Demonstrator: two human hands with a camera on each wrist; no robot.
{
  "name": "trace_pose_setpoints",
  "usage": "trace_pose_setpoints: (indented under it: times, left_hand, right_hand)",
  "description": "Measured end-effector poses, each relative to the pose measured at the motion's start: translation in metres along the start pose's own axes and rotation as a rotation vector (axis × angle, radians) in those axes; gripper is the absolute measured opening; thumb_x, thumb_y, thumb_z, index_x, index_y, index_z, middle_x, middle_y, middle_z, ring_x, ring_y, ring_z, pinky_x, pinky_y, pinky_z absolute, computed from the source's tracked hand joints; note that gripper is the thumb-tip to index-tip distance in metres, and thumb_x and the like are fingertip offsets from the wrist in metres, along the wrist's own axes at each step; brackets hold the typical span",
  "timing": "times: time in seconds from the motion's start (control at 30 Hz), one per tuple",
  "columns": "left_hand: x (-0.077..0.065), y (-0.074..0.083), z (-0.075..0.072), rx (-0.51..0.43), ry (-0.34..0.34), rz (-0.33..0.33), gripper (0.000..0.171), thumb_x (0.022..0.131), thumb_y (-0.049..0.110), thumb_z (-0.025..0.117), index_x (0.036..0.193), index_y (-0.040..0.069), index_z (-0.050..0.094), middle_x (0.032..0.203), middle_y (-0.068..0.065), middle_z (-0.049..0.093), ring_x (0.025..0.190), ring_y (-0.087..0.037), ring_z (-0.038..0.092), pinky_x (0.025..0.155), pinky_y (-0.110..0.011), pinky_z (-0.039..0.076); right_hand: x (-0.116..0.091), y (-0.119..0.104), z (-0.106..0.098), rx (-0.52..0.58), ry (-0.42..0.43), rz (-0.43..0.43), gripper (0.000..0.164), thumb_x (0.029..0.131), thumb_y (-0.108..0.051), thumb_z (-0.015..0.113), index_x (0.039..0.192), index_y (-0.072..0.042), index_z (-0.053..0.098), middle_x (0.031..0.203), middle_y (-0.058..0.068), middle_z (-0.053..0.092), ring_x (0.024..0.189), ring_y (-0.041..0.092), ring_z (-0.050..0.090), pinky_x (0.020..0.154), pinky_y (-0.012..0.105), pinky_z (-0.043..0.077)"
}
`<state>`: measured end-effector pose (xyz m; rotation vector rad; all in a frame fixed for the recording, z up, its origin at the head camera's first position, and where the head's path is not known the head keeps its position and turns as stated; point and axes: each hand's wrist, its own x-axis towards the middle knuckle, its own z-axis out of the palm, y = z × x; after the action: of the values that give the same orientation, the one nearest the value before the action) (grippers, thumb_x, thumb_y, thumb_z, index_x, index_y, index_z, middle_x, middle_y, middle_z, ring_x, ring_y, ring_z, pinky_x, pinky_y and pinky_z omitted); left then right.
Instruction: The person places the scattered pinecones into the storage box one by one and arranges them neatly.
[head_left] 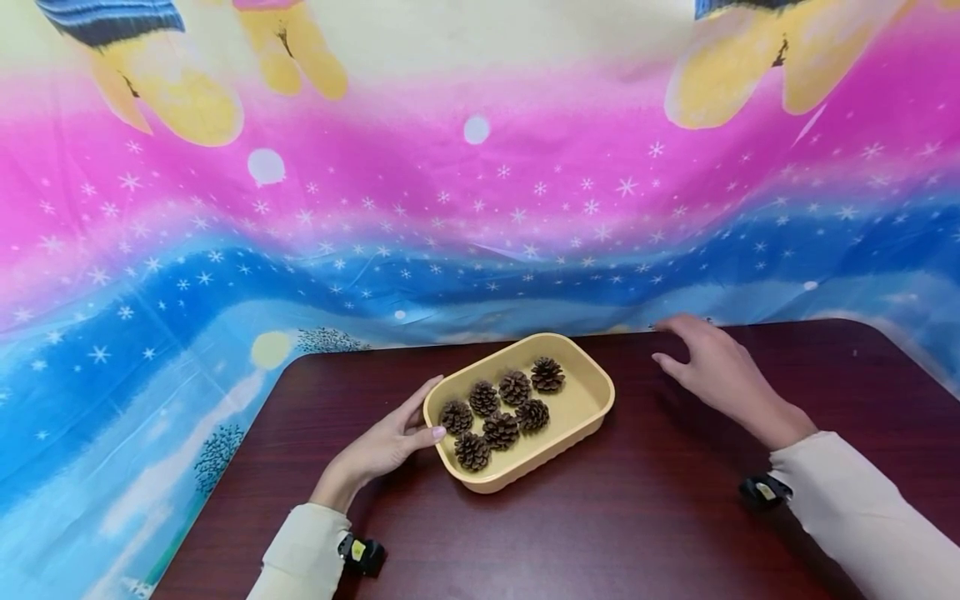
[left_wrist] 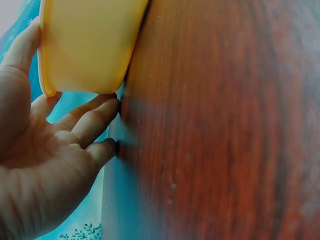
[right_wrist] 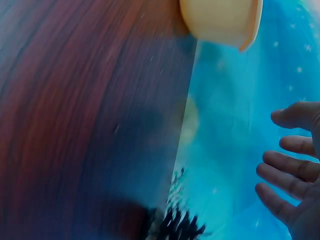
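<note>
A shallow yellow plastic tub with rounded corners sits at an angle on the table, and several brown pine cones lie in its left and middle part. My left hand holds the tub's left end, its thumb on the rim and its index finger along the outer side. In the left wrist view the other fingers of that hand reach down to the tabletop beside the tub wall. My right hand is raised to the right of the tub, apart from it, with loosely spread fingers and nothing in them.
The dark red-brown wooden table has rounded far corners. Right behind its far edge hangs a pink and blue cloth printed with snowflakes. Each wrist carries a small black camera at the cuff.
</note>
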<state>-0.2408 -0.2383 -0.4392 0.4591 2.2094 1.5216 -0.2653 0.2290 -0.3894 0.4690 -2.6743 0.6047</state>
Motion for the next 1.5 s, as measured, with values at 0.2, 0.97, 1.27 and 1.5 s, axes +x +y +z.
trace_pose_setpoints:
  times: [0.2, 0.97, 1.27, 1.5]
  left_hand:
    - [0.0, 0.002, 0.001, -0.009, 0.004, -0.014, 0.09, 0.103, 0.023, 0.067, 0.171, 0.028, 0.007, 0.168, -0.025, 0.032, 0.141, -0.044, 0.054, 0.122, -0.059, 0.035]
    - [0.0, 0.001, 0.001, -0.007, 0.009, -0.017, 0.088, 0.104, 0.022, 0.066, 0.17, 0.031, 0.009, 0.168, -0.024, 0.032, 0.142, -0.043, 0.052, 0.121, -0.058, 0.036]
    - [0.001, 0.0, -0.001, 0.001, -0.009, 0.012, 0.088, 0.105, 0.023, 0.064, 0.171, 0.022, 0.006, 0.167, -0.029, 0.031, 0.142, -0.046, 0.052, 0.12, -0.059, 0.037]
    - [0.0, 0.001, 0.0, -0.005, 0.005, -0.007, 0.088, 0.105, 0.022, 0.065, 0.171, 0.025, 0.006, 0.168, -0.026, 0.031, 0.142, -0.044, 0.052, 0.121, -0.058, 0.036]
  right_hand:
    - [-0.008, 0.025, -0.005, -0.021, -0.062, 0.073, 0.044, 0.096, -0.016, 0.074, 0.133, 0.003, 0.062, 0.137, 0.031, 0.06, 0.116, 0.052, 0.061, 0.087, 0.07, 0.05]
    - [-0.022, 0.083, -0.004, 0.032, -0.2, 0.22, 0.056, 0.095, -0.015, 0.074, 0.137, 0.015, 0.052, 0.137, 0.042, 0.05, 0.122, 0.061, 0.05, 0.095, 0.074, 0.043]
    - [-0.022, 0.087, -0.003, 0.036, -0.17, 0.22, 0.047, 0.095, -0.011, 0.071, 0.132, 0.014, 0.056, 0.127, 0.042, 0.058, 0.113, 0.058, 0.056, 0.089, 0.07, 0.047]
    - [-0.021, 0.081, -0.003, 0.038, -0.133, 0.196, 0.041, 0.095, -0.009, 0.072, 0.127, 0.012, 0.059, 0.12, 0.039, 0.063, 0.107, 0.055, 0.06, 0.086, 0.068, 0.048]
